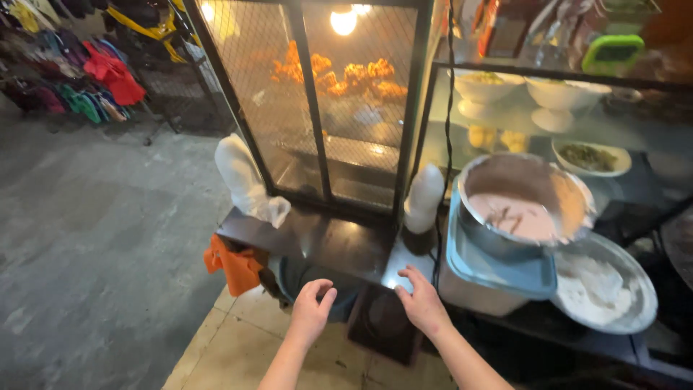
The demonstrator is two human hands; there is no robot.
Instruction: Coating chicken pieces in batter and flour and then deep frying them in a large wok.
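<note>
The biggest thing here is the mesh-fronted display cabinet [317, 108], lit from inside, with fried pieces [339, 76] piled on its upper shelf. It stands on a dark counter [339, 245] that runs out to the right. Beside it sits a metal bowl [523, 206] of pale brownish batter, resting in a blue-rimmed plastic tub [498, 271], and next to that a round metal tray [606, 285] of white flour. A white plastic bag [245, 180] leans on the cabinet's left side, a white bottle [424, 198] stands at its right corner, and an orange cloth [234, 263] hangs off the counter's edge.

The person's right hand [422, 300] rests with fingers spread on the counter's front edge, gripping nothing. The left hand [310, 310] hovers loosely open, fingers curled a little, just over a dark round basin [307, 278] tucked under the counter; it holds nothing either. That basin looks rigid and probably light if empty; its rim is the sensible place to take it, and it may well be greasy
</note>
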